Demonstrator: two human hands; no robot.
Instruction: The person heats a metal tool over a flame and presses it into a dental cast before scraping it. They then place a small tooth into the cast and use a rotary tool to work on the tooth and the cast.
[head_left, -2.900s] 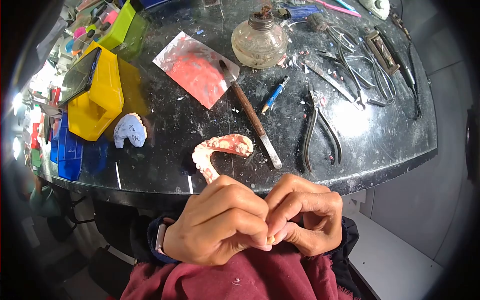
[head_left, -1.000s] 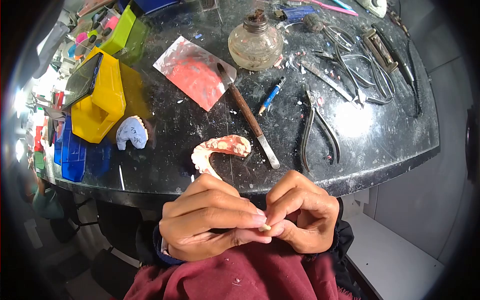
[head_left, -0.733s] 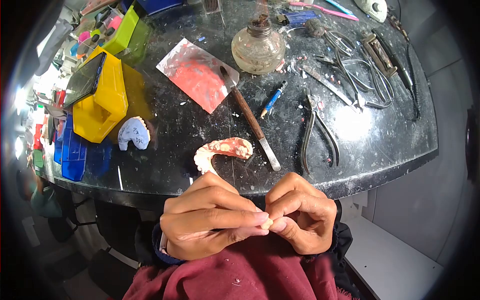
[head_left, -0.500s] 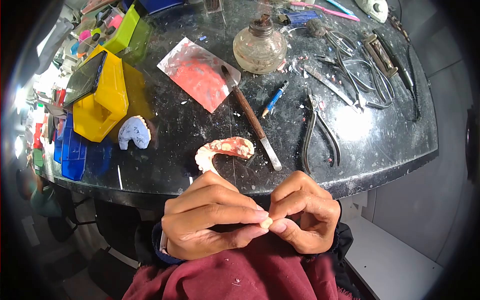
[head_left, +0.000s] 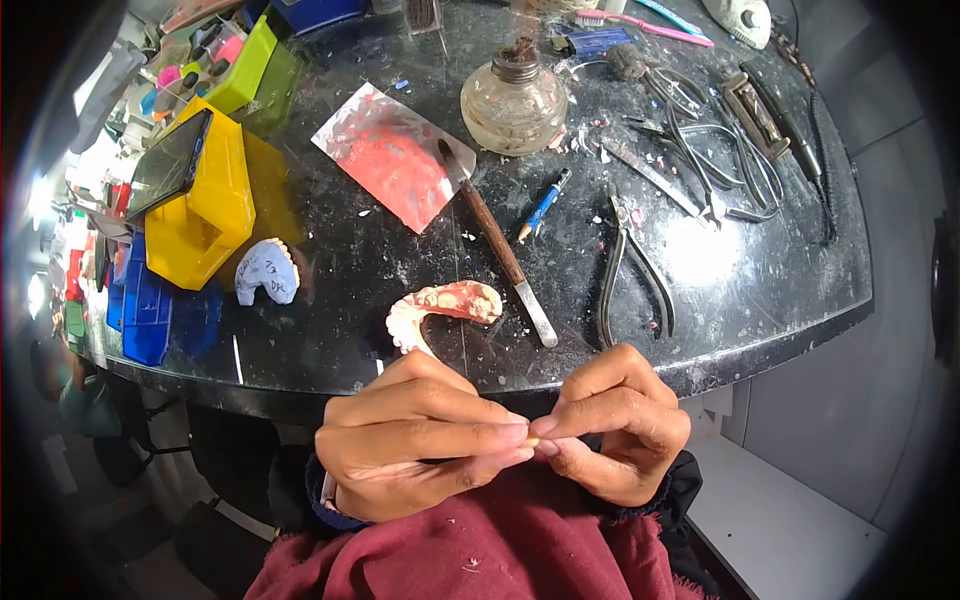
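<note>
A small cream-coloured artificial tooth (head_left: 532, 441) is pinched between the fingertips of both hands, just off the bench's front edge; the fingers hide most of it. From the left, my left hand (head_left: 415, 435) grips it between thumb and fingers. My right hand (head_left: 622, 430) meets it from the other side, thumb and index finger pressed together. Beyond the left hand lies a horseshoe-shaped dental cast (head_left: 455, 300) with pink wax on it. A wooden-handled wax knife (head_left: 490, 228) slants behind, its upper blade over a pink wax sheet (head_left: 410, 185). Pliers (head_left: 660, 280) rest beyond the right hand.
A glass spirit lamp (head_left: 513, 108) stands at the back, near a short blue pencil (head_left: 543, 208). On the left are a blue dental cast (head_left: 268, 275) and a yellow bin (head_left: 225, 200) with a phone (head_left: 172, 165) leaning on it. Several pliers (head_left: 710, 160) lie back right.
The fingertips have closed further over the tooth, so less of it shows. My right hand has shifted slightly right. The bench view has moved slightly with the head.
</note>
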